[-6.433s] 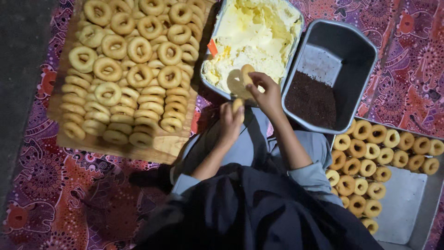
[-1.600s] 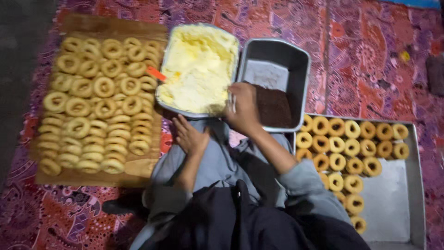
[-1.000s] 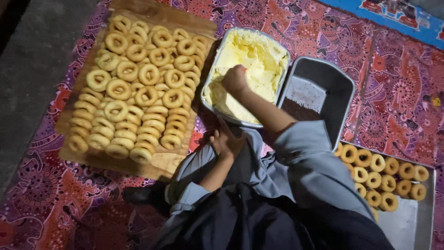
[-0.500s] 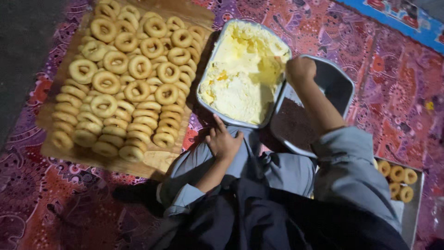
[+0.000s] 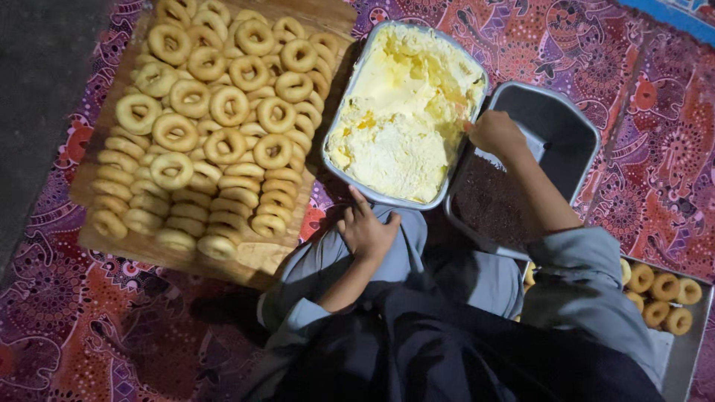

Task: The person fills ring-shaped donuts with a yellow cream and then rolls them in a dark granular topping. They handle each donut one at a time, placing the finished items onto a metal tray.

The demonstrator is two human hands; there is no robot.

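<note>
My right hand [image 5: 495, 132] hovers at the right rim of a metal tray [image 5: 344, 104] filled with pale yellow cream [image 5: 402, 112]. Its fingers are curled shut, and a small orange bit of a utensil shows at the fingertips. Below it stands a dark metal tray [image 5: 558, 126] with brown sprinkles [image 5: 491, 208] on its bottom. My left hand [image 5: 366, 227] rests on my knee just below the cream tray, fingers apart and holding nothing. Several plain ring pastries [image 5: 223, 126] lie piled on a wooden board [image 5: 253, 260] at the left.
A third metal tray [image 5: 681, 357] at the lower right holds several more rings [image 5: 663, 286]. Everything stands on a red patterned mat [image 5: 655, 149]. Dark bare floor [image 5: 37, 74] runs along the left edge. My lap and grey sleeves fill the bottom of the view.
My right hand went from the sprinkles tray into the cream, then drew back to the cream tray's right rim. My left hand has stayed on my knee. The view shifted.
</note>
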